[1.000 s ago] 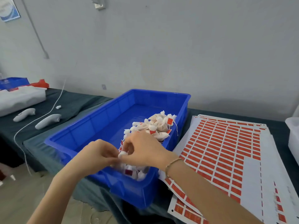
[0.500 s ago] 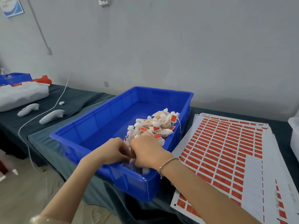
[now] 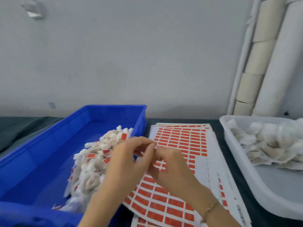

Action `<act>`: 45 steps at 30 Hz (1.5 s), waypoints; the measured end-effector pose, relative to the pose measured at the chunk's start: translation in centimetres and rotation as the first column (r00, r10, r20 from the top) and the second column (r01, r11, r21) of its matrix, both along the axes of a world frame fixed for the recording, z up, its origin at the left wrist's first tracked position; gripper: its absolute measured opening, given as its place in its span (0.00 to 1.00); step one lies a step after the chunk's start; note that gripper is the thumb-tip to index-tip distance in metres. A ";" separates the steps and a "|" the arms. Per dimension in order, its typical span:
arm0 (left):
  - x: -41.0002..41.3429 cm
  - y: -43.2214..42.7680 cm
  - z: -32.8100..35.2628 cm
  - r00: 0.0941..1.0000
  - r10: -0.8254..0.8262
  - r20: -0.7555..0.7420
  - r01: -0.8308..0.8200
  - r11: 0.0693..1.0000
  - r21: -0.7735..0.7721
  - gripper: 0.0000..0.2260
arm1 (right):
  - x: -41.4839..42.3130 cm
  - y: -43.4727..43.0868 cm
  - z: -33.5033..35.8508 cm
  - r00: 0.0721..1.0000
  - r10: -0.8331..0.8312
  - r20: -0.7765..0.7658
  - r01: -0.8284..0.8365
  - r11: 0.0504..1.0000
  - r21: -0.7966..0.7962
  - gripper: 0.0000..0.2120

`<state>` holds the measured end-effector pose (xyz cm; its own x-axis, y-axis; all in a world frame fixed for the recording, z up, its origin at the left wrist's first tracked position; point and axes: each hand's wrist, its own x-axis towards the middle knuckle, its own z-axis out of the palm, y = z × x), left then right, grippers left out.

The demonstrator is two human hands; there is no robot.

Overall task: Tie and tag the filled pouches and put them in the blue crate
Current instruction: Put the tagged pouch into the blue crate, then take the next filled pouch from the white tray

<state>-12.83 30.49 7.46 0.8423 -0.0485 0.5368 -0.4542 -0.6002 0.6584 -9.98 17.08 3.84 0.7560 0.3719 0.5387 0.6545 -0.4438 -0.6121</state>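
Observation:
The blue crate [image 3: 49,145] stands at the left and holds a heap of tied white pouches with red tags [image 3: 98,154] along its right side. To its right lies a stack of label sheets [image 3: 180,141] with rows of red stickers. Both hands meet over the top sheet. My left hand [image 3: 127,163] has curled fingers and holds the sheet's left part, which bends upward near the crate. My right hand [image 3: 170,166] picks at a red sticker with curled fingertips, and the motion blur hides the sticker itself.
A white tray [image 3: 268,190] at the right holds a heap of untagged white pouches [image 3: 268,145]. Dark cloth covers the table [image 3: 218,138]. White pipes [image 3: 268,56] run up the wall behind the tray.
Both hands have left the crate and moved right onto the label sheets. The view has swung right, bringing the white tray in. The pouch they held before is no longer in them.

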 end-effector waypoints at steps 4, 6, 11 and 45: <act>2.4 -8.4 -1.3 0.980 -0.187 -0.063 0.190 0.981 0.036 0.08 | -0.6 -8.0 -0.4 0.970 -0.230 -0.075 0.231 0.973 0.002 0.14; 3.7 -12.3 -2.5 0.962 -0.258 -0.094 0.261 0.965 0.030 0.06 | -1.2 -11.9 -0.4 0.946 -0.309 -0.102 0.305 0.951 -0.047 0.15; 6.2 -19.6 -5.4 0.894 -0.420 -0.159 0.415 0.908 -0.063 0.06 | -1.5 -19.9 -1.0 0.863 -0.458 -0.213 0.433 0.888 -0.151 0.07; 19.6 -33.5 -7.9 0.923 -0.203 -0.326 0.383 0.435 0.815 0.11 | 14.1 -30.1 -6.4 0.568 -0.670 -0.478 0.671 0.713 -0.203 0.13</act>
<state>6.73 -3.01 -0.44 0.7466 -0.6628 -0.0570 -0.6647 -0.7466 -0.0258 4.14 -13.03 -2.55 0.9357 -0.3520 0.0230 -0.2184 -0.6294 -0.7457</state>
